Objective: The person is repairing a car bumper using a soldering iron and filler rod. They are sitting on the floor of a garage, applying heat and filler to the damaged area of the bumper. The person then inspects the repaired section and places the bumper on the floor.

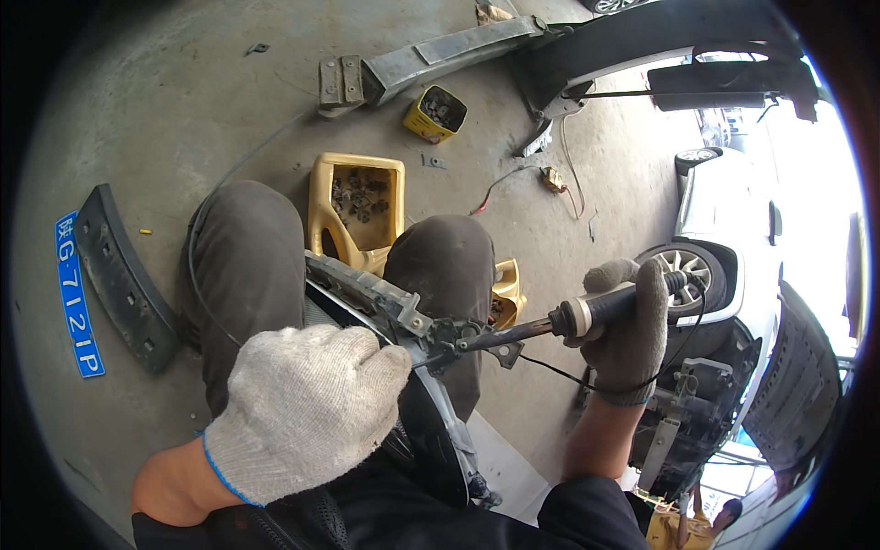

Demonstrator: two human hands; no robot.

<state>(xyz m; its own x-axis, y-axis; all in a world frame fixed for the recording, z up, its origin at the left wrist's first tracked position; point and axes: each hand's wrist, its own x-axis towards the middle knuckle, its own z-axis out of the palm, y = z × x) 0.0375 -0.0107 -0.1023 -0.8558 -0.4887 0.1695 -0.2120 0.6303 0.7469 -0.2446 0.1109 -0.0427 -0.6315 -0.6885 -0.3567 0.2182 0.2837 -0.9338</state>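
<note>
Right hand (632,321) holding corded tool (600,310) in closed grip, shaft (518,332) reaching over edge of car part (357,289), left hand (307,403) curling nearby, its content I cannot tell

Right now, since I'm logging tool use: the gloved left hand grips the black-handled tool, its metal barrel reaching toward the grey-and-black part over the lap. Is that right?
Not quite: the head view shows the gloved right hand gripping the black-handled tool, not the left. The metal barrel does reach toward the grey-and-black part.
</note>
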